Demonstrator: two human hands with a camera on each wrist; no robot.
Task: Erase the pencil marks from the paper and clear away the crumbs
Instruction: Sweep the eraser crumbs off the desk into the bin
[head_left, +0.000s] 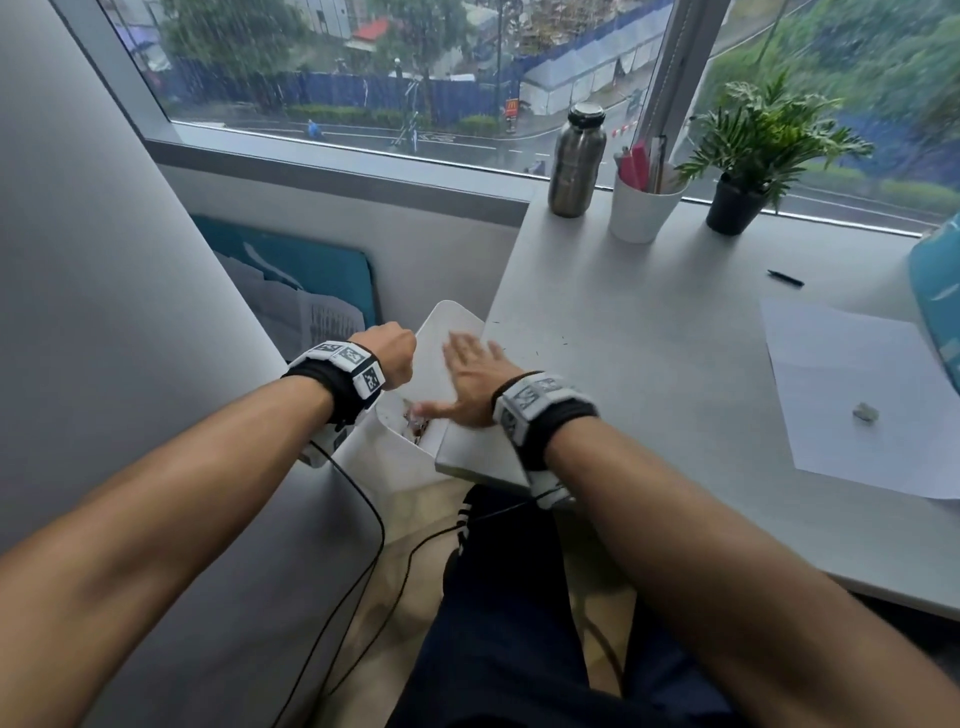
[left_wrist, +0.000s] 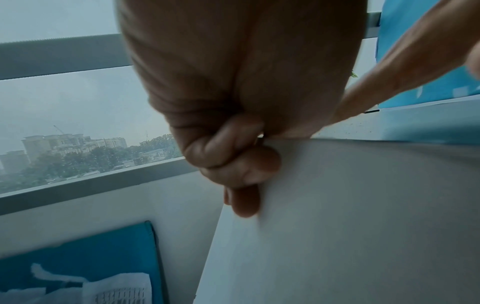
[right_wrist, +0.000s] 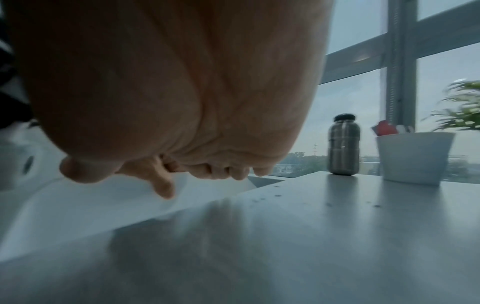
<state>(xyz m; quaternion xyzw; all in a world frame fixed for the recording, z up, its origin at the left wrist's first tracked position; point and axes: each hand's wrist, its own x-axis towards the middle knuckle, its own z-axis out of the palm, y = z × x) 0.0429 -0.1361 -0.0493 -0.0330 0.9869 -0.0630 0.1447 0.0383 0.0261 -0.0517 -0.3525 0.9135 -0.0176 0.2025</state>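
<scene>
In the head view my left hand (head_left: 392, 353) grips the rim of a white bin (head_left: 447, 317) held against the table's left edge; in the left wrist view its curled fingers (left_wrist: 233, 164) pinch the bin wall (left_wrist: 337, 205). My right hand (head_left: 470, 374) lies flat and open across the table edge, fingers reaching over the bin. A few dark crumbs (head_left: 563, 340) speckle the table just right of that hand, and the crumbs (right_wrist: 259, 199) also show in the right wrist view. The white paper (head_left: 857, 389) lies at the far right with a small grey eraser (head_left: 865, 413) on it.
A black pencil (head_left: 785, 278) lies beyond the paper. By the window stand a steel bottle (head_left: 576, 161), a white cup of pens (head_left: 644, 208) and a potted plant (head_left: 743, 166). A teal object (head_left: 935, 301) overhangs the right edge. Cables hang below my wrists.
</scene>
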